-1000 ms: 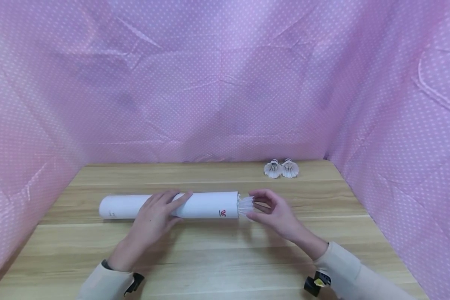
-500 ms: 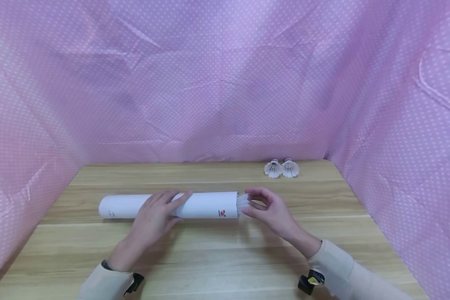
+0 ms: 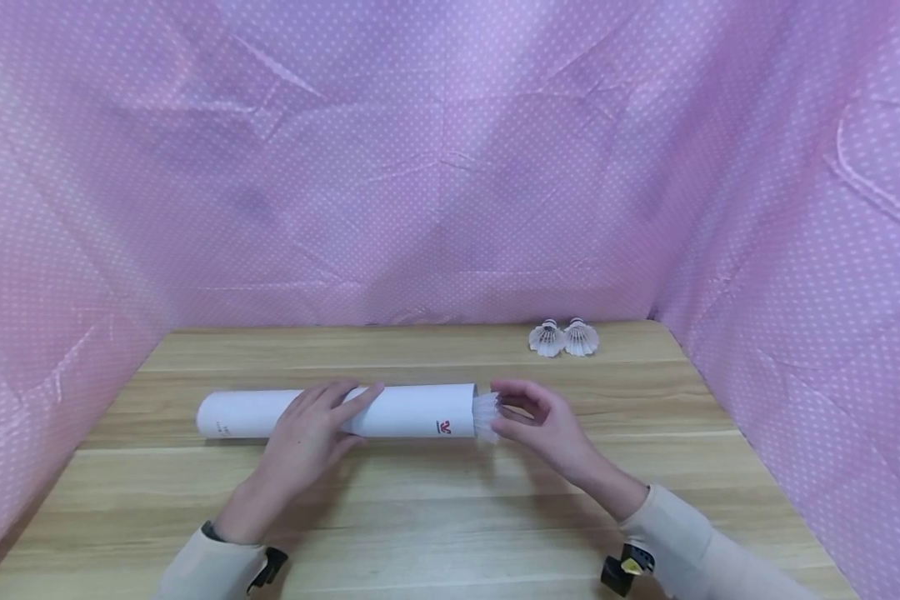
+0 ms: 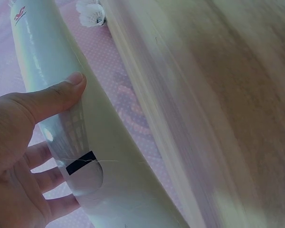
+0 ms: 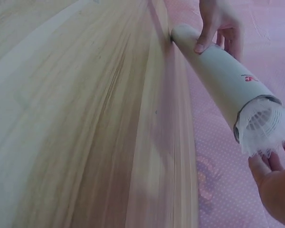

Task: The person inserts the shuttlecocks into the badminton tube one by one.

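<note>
A white shuttlecock tube with a small red logo lies on its side across the wooden table. My left hand grips it near its middle, thumb on the near side and fingers over the top. The left wrist view shows a printed shuttlecock picture on the tube beside the thumb. At the tube's open right end, a white shuttlecock has its feather skirt sticking out, its cork hidden inside. My right hand holds the skirt's outer edge between thumb and curled fingers.
Two more white shuttlecocks sit side by side near the back right edge of the table. Pink dotted cloth hangs behind the table and along both sides.
My right hand has shifted slightly left, and the shuttlecock's skirt sticks out of the tube less than a second ago. The left hand and the tube stay nearly still.
</note>
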The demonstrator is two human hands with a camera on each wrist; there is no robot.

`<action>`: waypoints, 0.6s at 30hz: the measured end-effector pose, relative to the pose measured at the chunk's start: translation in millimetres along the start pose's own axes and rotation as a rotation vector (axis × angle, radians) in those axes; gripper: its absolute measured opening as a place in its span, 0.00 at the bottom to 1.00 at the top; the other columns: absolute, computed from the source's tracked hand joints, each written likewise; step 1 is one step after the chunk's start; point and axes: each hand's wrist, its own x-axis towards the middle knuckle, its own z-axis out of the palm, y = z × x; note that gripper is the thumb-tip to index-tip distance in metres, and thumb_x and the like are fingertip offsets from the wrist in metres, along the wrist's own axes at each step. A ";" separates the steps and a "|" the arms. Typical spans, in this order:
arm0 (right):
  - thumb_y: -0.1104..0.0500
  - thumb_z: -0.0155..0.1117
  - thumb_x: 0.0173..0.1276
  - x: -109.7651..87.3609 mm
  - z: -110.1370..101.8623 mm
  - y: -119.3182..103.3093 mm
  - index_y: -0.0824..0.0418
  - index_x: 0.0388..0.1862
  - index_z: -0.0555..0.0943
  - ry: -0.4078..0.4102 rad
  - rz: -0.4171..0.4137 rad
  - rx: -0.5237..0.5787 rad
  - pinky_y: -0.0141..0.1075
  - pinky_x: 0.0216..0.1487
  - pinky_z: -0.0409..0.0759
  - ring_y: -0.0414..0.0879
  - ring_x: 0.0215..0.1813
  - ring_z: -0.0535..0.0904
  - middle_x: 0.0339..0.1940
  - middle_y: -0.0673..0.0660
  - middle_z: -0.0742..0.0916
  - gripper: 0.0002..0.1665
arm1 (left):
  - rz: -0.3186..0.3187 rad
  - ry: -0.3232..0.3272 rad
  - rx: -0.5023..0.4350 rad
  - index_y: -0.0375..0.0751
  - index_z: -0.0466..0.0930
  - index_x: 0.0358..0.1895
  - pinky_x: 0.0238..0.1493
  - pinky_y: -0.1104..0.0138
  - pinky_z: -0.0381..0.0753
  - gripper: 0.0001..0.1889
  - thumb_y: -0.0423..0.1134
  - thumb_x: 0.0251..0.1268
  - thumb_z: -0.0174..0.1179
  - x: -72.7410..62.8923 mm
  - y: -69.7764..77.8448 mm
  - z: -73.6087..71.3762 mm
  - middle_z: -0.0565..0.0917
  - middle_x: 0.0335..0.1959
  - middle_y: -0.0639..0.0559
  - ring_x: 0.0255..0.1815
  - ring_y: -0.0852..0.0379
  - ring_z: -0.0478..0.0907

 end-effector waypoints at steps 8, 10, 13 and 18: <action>0.71 0.73 0.60 -1.7 -2.9 4.2 0.73 0.63 0.75 0.032 0.008 0.014 0.41 0.62 0.79 0.52 0.62 0.78 0.62 0.68 0.80 0.32 | 0.028 0.043 -0.007 0.54 0.75 0.70 0.58 0.42 0.78 0.45 0.38 0.40 0.83 1.2 -0.9 1.2 0.80 0.57 0.40 0.56 0.37 0.78; 0.69 0.74 0.60 -1.9 -3.1 4.7 0.71 0.62 0.77 0.059 0.026 -0.012 0.40 0.60 0.81 0.52 0.61 0.79 0.61 0.68 0.81 0.30 | 0.035 0.053 -0.007 0.54 0.75 0.70 0.57 0.42 0.78 0.45 0.37 0.40 0.83 1.6 -0.5 1.5 0.81 0.56 0.40 0.55 0.37 0.79; 0.66 0.75 0.61 -2.3 -3.3 5.2 0.67 0.60 0.80 0.092 0.042 -0.052 0.37 0.57 0.83 0.52 0.61 0.80 0.60 0.68 0.82 0.28 | 0.040 0.058 -0.005 0.53 0.76 0.70 0.57 0.42 0.79 0.45 0.38 0.40 0.83 2.0 0.1 1.7 0.81 0.56 0.40 0.55 0.37 0.79; 0.66 0.75 0.61 -2.6 -2.8 6.6 0.68 0.60 0.80 0.116 0.043 -0.078 0.36 0.57 0.83 0.55 0.61 0.80 0.58 0.64 0.84 0.28 | 0.034 0.052 -0.002 0.53 0.76 0.70 0.58 0.42 0.78 0.45 0.38 0.40 0.83 2.5 1.7 1.2 0.81 0.56 0.40 0.56 0.37 0.78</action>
